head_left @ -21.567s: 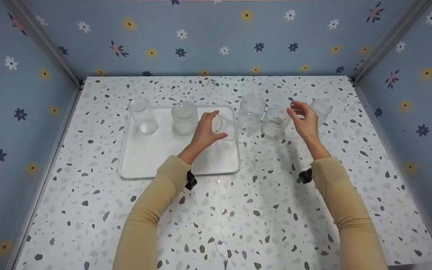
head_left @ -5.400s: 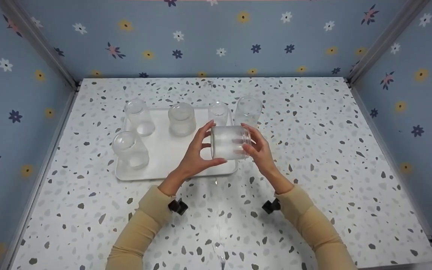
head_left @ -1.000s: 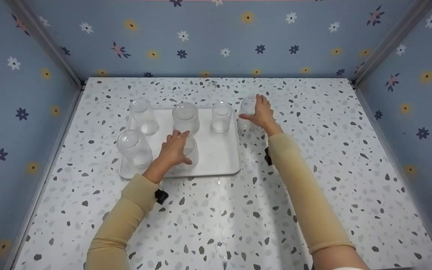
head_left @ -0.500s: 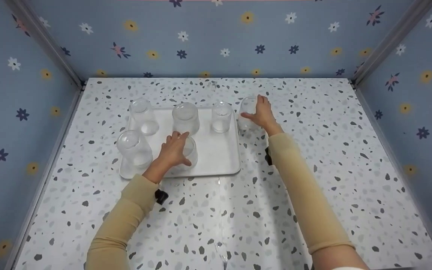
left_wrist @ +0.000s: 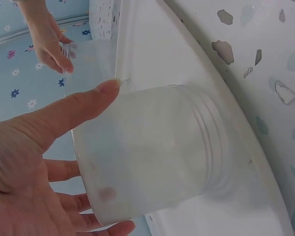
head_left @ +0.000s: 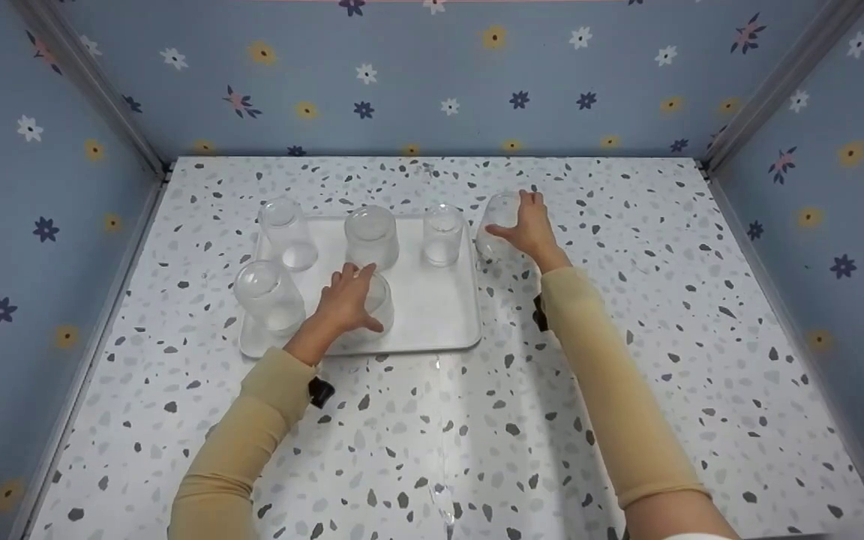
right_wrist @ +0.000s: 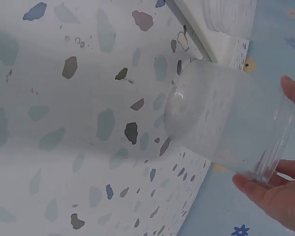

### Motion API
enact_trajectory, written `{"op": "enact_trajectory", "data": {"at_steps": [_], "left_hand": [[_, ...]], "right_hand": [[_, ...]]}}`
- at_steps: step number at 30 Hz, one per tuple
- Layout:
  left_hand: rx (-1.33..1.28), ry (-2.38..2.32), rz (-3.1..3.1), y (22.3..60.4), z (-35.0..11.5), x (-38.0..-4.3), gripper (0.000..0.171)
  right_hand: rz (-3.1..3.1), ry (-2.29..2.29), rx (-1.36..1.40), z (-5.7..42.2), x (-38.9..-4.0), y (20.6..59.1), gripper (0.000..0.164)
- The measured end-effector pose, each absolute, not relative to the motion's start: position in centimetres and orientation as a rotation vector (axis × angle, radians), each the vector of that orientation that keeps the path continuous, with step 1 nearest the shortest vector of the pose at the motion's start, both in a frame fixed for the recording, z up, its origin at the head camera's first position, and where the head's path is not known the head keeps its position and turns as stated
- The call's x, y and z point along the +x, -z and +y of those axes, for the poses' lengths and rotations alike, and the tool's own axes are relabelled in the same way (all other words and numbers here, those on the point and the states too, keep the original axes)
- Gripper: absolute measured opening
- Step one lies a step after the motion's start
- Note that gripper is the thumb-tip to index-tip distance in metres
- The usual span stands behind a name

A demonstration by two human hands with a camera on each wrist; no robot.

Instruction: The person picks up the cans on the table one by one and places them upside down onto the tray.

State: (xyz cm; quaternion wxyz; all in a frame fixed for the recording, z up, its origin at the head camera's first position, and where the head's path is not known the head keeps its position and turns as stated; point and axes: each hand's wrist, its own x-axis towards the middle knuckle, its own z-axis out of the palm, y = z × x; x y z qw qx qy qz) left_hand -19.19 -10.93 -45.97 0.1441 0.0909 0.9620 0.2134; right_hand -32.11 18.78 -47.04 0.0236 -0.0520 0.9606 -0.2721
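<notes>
My left hand (head_left: 343,304) curves its thumb and fingers around a cloudy glass jar (head_left: 381,304) at the front middle of the white tray (head_left: 436,315). In the left wrist view this jar (left_wrist: 142,152) stands mouth down, its threaded rim against the tray. My right hand (head_left: 531,225) grips a clear glass jar (head_left: 493,244) just beyond the tray's right edge. The right wrist view shows fingers and thumb at this jar's (right_wrist: 221,118) threaded mouth, with its rounded base at the table. Whether the base touches the table I cannot tell.
Upside-down glass jars stand on the tray: one at back left (head_left: 288,236), one at front left (head_left: 271,296), one at back middle (head_left: 370,236), and a narrower one at back right (head_left: 442,236). Flowered panels (head_left: 432,82) enclose the speckled table (head_left: 627,375).
Over the last second my right hand has shifted slightly right with its jar; the left hand has barely moved. Earlier both hands held the cloudy jar sideways; now it stands on the tray.
</notes>
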Motion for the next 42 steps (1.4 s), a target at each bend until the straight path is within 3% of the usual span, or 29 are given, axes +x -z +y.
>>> {"op": "enact_trajectory", "data": {"at_steps": [9,42], "left_hand": [[0.266,-0.624,2.765,45.0,-10.6,-19.1,0.104],[0.341,-1.098,2.984,43.6,-9.1,-18.3,0.070]], "right_hand": [[3.023,0.934,-0.185,19.1,-31.6,46.7,0.090],[3.000,1.729,-0.217,19.3,-27.3,44.0,0.080]]}}
